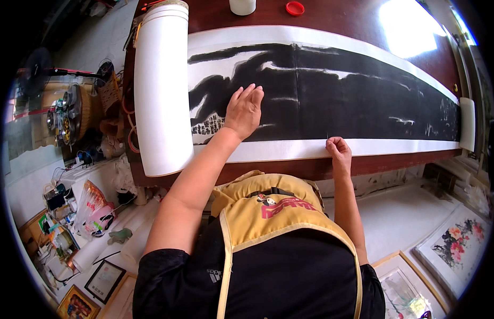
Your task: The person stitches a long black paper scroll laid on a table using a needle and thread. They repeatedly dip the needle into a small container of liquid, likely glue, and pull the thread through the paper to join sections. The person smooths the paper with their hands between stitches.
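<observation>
A long paper scroll [353, 98] with a dark ink picture and white borders lies unrolled across the dark red table. Its left end is wound into a thick white roll [162, 90], and a thinner white roll [467, 124] lies at the right end. My left hand [244, 111] is over the dark picture near the thick roll, fingers stretched forward and palm down. At the lower white border, my right hand [339, 149] has thumb and fingers pinched together. Something very thin seems to stick up from its fingertips, too small to name.
Beyond the scroll, a white jar [242, 6] and a red lid [295, 8] stand on the table [332, 20]. Left of the table are baskets, bags and framed pictures. A flower painting [457, 242] lies at lower right. I wear a yellow apron [279, 212].
</observation>
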A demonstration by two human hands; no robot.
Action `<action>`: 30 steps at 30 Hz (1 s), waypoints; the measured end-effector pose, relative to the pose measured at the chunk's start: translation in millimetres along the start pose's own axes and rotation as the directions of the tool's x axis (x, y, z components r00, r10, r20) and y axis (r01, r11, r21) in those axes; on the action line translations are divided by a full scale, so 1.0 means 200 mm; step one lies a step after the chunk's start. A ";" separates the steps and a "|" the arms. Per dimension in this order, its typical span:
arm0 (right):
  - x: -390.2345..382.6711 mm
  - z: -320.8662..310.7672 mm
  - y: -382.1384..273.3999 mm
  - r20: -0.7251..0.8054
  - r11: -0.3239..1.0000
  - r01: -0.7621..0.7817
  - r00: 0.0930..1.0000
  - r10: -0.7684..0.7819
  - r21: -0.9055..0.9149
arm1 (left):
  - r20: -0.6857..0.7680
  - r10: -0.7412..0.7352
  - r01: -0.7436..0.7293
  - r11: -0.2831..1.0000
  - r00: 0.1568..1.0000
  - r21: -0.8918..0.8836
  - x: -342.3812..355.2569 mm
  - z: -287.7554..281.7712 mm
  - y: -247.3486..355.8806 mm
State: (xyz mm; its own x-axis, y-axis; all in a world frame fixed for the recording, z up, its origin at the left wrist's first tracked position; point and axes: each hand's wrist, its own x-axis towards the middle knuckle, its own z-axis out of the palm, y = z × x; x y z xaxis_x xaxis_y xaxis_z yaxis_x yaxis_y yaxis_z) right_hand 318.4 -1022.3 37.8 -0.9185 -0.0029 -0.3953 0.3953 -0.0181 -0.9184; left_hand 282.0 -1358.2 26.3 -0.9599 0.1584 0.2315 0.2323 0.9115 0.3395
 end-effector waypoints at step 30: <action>-0.21 0.47 -0.07 0.198 0.947 -0.078 0.969 0.145 -0.313 | 0.109 -0.063 0.085 0.973 0.992 -0.215 -0.76 -0.18 0.08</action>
State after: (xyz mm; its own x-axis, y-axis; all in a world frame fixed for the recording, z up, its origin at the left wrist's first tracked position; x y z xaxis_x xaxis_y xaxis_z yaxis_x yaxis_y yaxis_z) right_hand 349.8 -1115.6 69.4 -0.8340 -0.2038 -0.5128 0.4468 0.2958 -0.8443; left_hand 437.4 -1381.7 29.4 -0.9840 0.1410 0.1090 0.1778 0.8187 0.5461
